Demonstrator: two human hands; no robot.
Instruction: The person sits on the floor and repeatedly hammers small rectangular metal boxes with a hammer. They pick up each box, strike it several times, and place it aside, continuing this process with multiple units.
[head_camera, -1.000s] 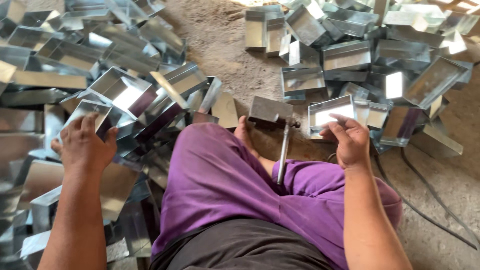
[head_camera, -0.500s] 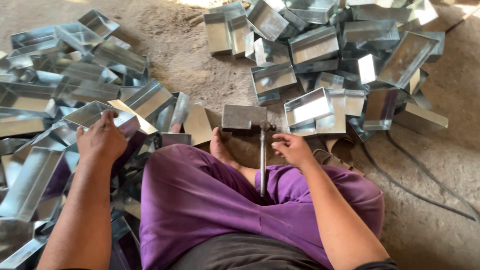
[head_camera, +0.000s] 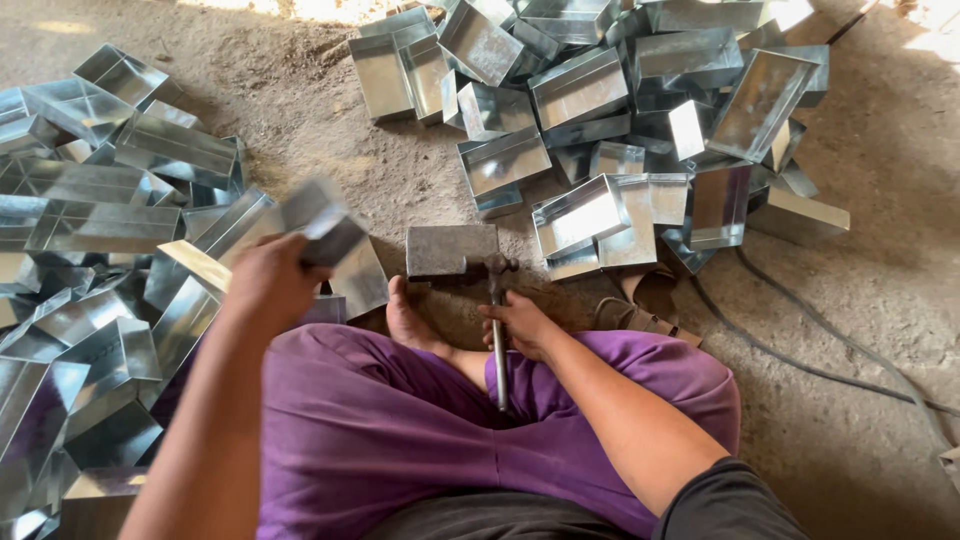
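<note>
Loose purple trousers are worn, the cloth gathered in soft folds over both legs, and a dark grey top is seen at the waist with a short sleeve ending above the right elbow. Both forearms are left bare, as are the left hand (head_camera: 268, 285) and right hand (head_camera: 522, 325) (no gloves, rings or watch). One bare foot is shown.

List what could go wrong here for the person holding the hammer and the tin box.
1. The bare foot rests right beside the metal block, so a stray hammer blow could hit it.
2. The left hand grips a thin sheet-metal box bare; its edges could cut.
3. Cables trail close by the right knee.
</note>
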